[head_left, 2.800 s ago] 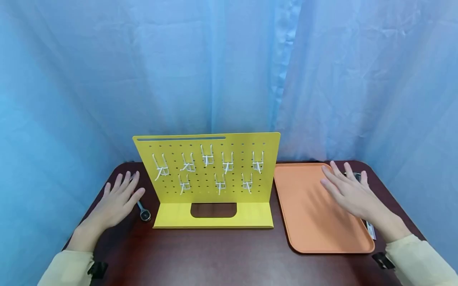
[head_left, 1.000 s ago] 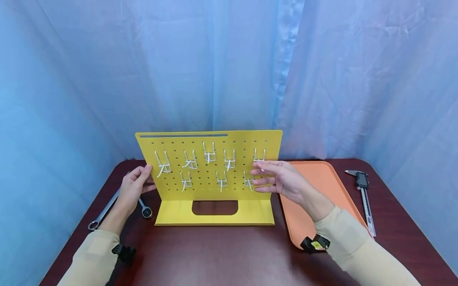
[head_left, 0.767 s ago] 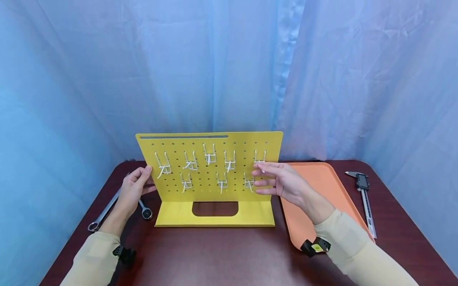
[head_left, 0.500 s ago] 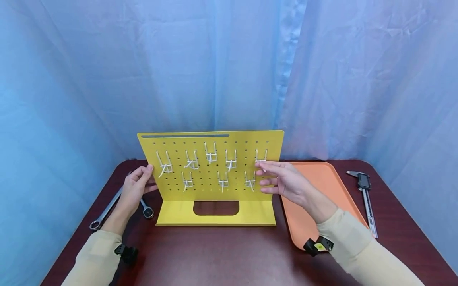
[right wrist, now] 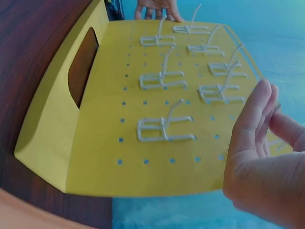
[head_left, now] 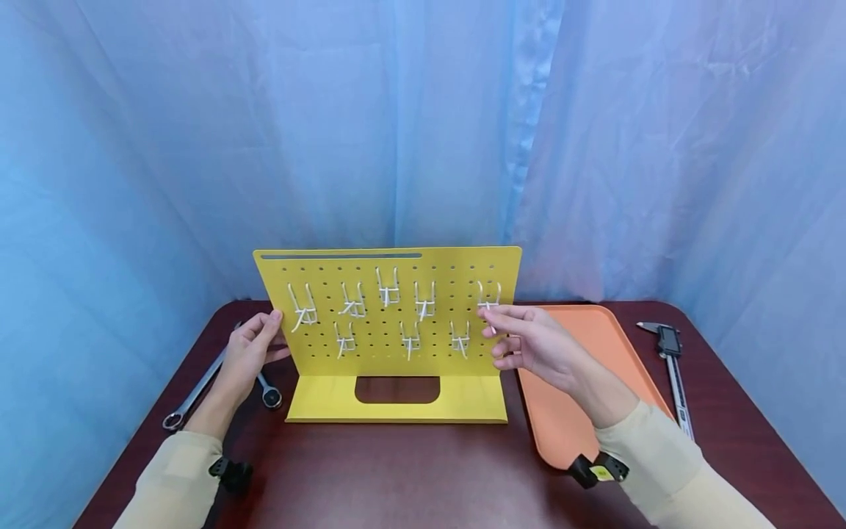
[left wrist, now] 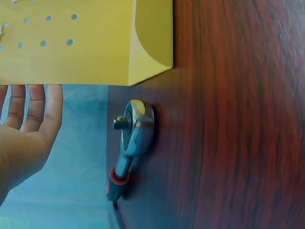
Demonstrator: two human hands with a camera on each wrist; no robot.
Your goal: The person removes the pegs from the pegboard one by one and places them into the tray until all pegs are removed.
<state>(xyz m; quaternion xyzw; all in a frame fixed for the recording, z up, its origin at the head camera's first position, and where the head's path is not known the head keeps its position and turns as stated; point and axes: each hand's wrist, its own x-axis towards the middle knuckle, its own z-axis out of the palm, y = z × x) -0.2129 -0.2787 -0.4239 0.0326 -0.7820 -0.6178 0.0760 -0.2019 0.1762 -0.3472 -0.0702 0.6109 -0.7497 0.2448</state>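
Note:
A yellow pegboard (head_left: 436,360) stands upright on its folded base, with several white wire hooks (head_left: 386,294) across it. My left hand (head_left: 246,351) grips its left edge, thumb in front and fingers behind; the left wrist view shows those fingers (left wrist: 35,107) past the edge. At the upper right, my right hand (head_left: 538,344) pinches the prong of a white pegboard hook (head_left: 489,303) between thumb and fingertips. That hook sits a little askew; whether its ends are still in the holes I cannot tell. In the right wrist view, my right hand (right wrist: 259,157) mostly hides it.
An orange tray (head_left: 562,433) lies right of the board, partly under my right forearm. Beyond it rests a digital caliper (head_left: 670,353). On the left are a combination wrench (head_left: 194,393) and a ratchet wrench (head_left: 269,393), seen closer in the left wrist view. A blue curtain hangs behind.
Both hands came in from the table's sides, the left to the board's edge, the right to the upper right hook. Lately the right hand and that hook have shifted slightly right.

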